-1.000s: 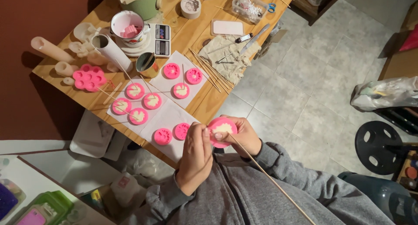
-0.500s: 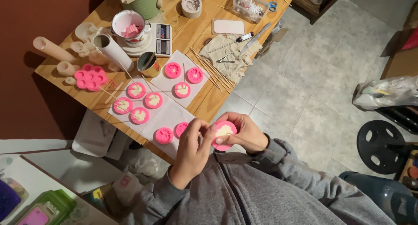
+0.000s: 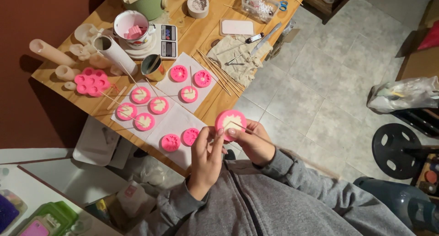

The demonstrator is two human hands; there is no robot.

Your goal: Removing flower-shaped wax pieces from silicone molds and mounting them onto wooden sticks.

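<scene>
Left hand [image 3: 206, 157] and right hand [image 3: 254, 142] gripping round pink mould [image 3: 231, 122] between fingertips, thin wooden stick [image 3: 254, 132] lying across it, above wooden table [image 3: 201, 28] edge.

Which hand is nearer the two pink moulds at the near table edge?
Left. The left hand sits just beside the two pink moulds; the right hand is farther off, beyond the left, under the held pink mould.

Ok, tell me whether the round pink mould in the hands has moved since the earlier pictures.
Yes. The round pink mould was held lower, below the table edge; now it sits higher and a little right, nearer that edge, between the left hand and right hand.
</scene>
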